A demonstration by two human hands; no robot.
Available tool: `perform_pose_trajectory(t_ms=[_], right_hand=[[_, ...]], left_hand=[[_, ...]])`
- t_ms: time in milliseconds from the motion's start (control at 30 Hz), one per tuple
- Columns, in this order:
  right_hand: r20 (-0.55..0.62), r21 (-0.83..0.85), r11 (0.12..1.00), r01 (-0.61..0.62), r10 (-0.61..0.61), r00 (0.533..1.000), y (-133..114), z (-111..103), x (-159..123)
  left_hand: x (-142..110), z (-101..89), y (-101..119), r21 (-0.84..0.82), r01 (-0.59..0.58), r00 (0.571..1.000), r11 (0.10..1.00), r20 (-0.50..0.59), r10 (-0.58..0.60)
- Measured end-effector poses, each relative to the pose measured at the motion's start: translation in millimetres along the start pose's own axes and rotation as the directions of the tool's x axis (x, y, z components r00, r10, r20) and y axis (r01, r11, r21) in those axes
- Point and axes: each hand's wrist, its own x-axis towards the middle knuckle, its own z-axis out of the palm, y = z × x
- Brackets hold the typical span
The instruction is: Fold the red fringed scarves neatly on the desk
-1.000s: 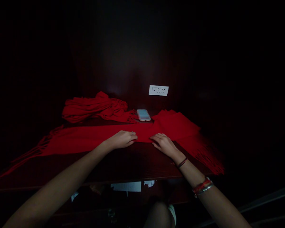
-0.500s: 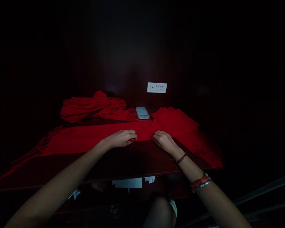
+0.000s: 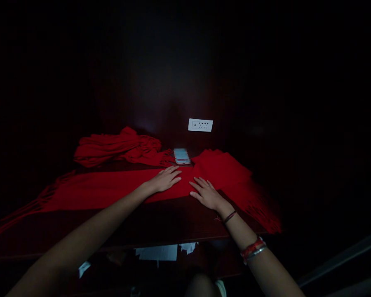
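Observation:
A long red scarf (image 3: 102, 187) with fringed ends lies across the dark wooden table, its left part spread as a flat strip and its right part wider and bent toward the front. My left hand (image 3: 165, 179) rests flat on the middle of the strip, fingers apart. Just right of it, my right hand (image 3: 205, 193) lies with spread fingers on the scarf's near edge. Neither hand grips the cloth. Behind the strip at the left sits a second red fringed scarf (image 3: 117, 147), loosely bunched.
A phone (image 3: 181, 156) lies behind the scarf at the middle. On the dark wall above is a white socket panel (image 3: 200, 125). Under the table's front edge (image 3: 185, 240) are white papers (image 3: 159, 252). My knee (image 3: 202, 286) is below. The surroundings are very dark.
Both hands have uncurled from the scarf's near edge and now lie with fingers spread. The left hand has moved farther onto the cloth. The whole view has shifted slightly downward in the picture.

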Motion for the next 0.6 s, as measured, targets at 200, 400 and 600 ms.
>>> perform_pose_trajectory(t_ms=[200, 400, 600], right_hand=[[0.192, 0.022, 0.995, -0.101, 0.095, 0.977, 1, 3, 2], [0.113, 0.017, 0.995, -0.097, 0.095, 0.989, 1, 1, 0], [0.0, -0.083, 0.993, -0.079, 0.079, 0.997, 3, -18, 31]], left_hand=[[9, 9.6, 2, 0.05, 0.397, 0.888, 0.916, 0.231, -0.397], [8, 10.0, 1, 0.043, 0.358, 0.927, 0.933, 0.105, -0.361], [9, 14.9, -6, 0.018, 0.414, 0.902, 0.91, 0.13, -0.413]])
